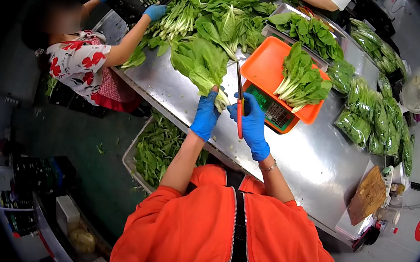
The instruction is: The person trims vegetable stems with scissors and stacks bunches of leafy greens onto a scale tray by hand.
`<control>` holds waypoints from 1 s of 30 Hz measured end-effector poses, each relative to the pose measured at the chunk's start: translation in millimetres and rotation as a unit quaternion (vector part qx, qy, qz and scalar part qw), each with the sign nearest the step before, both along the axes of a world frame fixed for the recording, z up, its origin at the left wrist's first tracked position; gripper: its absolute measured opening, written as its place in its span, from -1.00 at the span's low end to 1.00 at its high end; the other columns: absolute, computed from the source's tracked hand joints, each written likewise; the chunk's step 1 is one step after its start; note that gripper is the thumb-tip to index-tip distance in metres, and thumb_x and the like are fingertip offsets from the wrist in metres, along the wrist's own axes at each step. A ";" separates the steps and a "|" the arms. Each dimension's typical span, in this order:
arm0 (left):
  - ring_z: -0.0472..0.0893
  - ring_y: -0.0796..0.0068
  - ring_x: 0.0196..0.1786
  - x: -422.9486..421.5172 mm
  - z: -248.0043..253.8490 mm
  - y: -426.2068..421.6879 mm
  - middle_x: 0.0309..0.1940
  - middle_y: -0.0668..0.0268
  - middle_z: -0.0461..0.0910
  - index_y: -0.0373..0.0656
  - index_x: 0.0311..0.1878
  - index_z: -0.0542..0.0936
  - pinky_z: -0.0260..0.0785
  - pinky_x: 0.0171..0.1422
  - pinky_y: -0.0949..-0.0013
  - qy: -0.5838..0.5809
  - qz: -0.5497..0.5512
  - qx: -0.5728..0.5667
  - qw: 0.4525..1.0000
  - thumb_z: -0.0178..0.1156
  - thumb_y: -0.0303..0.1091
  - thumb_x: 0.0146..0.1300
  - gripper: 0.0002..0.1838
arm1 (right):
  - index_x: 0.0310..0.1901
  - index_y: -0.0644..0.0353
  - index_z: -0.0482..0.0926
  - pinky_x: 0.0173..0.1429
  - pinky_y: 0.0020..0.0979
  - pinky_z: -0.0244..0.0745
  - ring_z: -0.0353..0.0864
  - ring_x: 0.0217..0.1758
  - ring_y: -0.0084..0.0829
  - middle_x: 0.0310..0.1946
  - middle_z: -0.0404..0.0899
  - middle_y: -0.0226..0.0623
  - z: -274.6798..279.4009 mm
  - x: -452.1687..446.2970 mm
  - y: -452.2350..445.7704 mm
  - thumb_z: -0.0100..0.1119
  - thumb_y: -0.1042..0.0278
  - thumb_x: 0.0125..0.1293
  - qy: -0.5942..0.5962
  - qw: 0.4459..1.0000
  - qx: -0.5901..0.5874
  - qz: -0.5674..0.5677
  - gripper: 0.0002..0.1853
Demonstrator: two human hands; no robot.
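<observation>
A: Hands?
B: Left hand (206,115) grips leafy head (201,64) by stem, over tabletop (312,171); right hand (253,125) holds knife (240,108).
A: Obstacles?
B: Orange tray (263,60) just beyond right hand, crowding it. Loose greens (183,17) heaped ahead-left, bagged greens (355,122) farther right.

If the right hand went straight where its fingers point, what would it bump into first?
Probably the pale stalks of the leafy greens in the left hand. Depth is hard to judge, so the right hand might pass above them.
</observation>
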State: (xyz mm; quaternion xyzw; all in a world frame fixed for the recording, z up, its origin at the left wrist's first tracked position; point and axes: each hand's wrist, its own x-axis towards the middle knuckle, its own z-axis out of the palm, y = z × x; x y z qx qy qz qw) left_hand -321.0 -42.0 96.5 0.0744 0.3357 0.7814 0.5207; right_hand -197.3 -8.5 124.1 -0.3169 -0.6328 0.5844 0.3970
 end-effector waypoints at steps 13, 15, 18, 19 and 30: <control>0.47 0.59 -0.28 8.5 4.4 -0.6 -0.38 0.37 0.48 -0.22 -0.20 0.44 0.32 -0.26 0.56 -0.036 0.004 -0.006 0.999 0.12 -0.24 0.08 -0.72 | -0.09 0.25 0.36 -0.25 -0.63 0.36 0.41 -0.32 -0.68 -0.35 0.49 -0.39 2.1 -6.2 -4.3 0.25 0.49 -0.02 0.014 0.999 -0.041 0.002 -0.58; 0.45 0.61 -0.37 8.3 0.8 -2.4 -0.43 0.38 0.47 -0.22 -0.24 0.45 0.30 -0.33 0.58 -0.032 -0.008 -0.003 0.999 0.11 -0.25 0.07 -0.74 | -0.09 0.24 0.36 -0.28 -0.64 0.37 0.41 -0.34 -0.69 -0.35 0.50 -0.38 4.8 -7.5 -2.0 0.25 0.49 -0.01 -0.014 0.999 -0.003 -0.039 -0.59; 0.40 0.64 -0.55 6.1 -6.5 -2.0 -0.52 0.38 0.47 -0.22 -0.30 0.47 0.26 -0.47 0.62 -0.023 -0.034 0.007 0.999 0.11 -0.28 0.07 -0.79 | -0.10 0.22 0.38 -0.27 -0.61 0.37 0.40 -0.34 -0.69 -0.35 0.52 -0.37 -5.7 -10.1 2.0 0.24 0.49 -0.01 -0.022 0.999 0.033 -0.033 -0.61; 0.36 0.64 -0.62 5.6 -8.8 -3.4 -0.56 0.38 0.47 -0.22 -0.32 0.47 0.23 -0.51 0.62 -0.010 -0.034 0.020 0.999 0.11 -0.29 0.06 -0.80 | -0.10 0.22 0.39 -0.27 -0.61 0.37 0.40 -0.33 -0.69 -0.34 0.52 -0.37 -5.6 -9.9 2.1 0.24 0.49 -0.01 -0.053 0.998 0.039 -0.024 -0.61; 0.48 0.34 -0.17 -4.2 8.8 -1.5 -0.37 0.30 0.44 -0.28 -0.08 0.35 0.36 -0.03 0.23 -0.172 -0.097 0.150 0.969 -0.05 -0.27 0.09 -0.64 | -0.10 0.20 0.38 -0.23 -0.53 0.36 0.43 -0.34 -0.61 -0.40 0.49 -0.30 12.5 7.1 3.2 0.24 0.39 0.00 -0.030 0.999 0.017 0.017 -0.60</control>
